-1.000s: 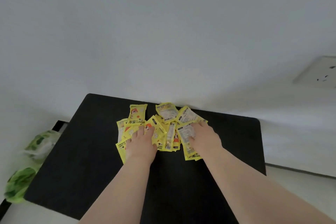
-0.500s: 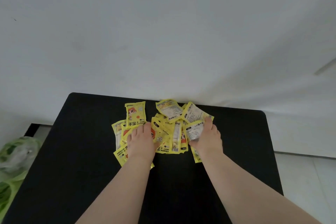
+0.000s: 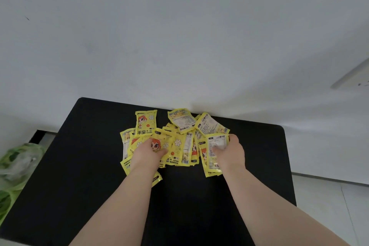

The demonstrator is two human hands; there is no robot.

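Observation:
A heap of several yellow hand-warmer packets [image 3: 179,146] lies at the back middle of a black table [image 3: 79,166]. My left hand [image 3: 144,156] rests on the left part of the heap, its fingers tucked under a packet with a red-haired cartoon figure [image 3: 158,143], thumb beside it. My right hand [image 3: 232,153] is on the right part and grips a packet with its white label side up [image 3: 216,142], which covers most of the fingers. More packets lie under both hands and wrists.
A white wall [image 3: 179,46] rises right behind the table's far edge. Green plastic bags [image 3: 18,158] lie on the floor to the left. A wall socket [image 3: 355,80] shows at the right edge, and pale floor tiles [image 3: 329,205] lie to the right of the table.
My left fingers have slid from flat on the heap to under a cartoon packet. My right hand has taken hold of a label-side-up packet and drawn it slightly toward me.

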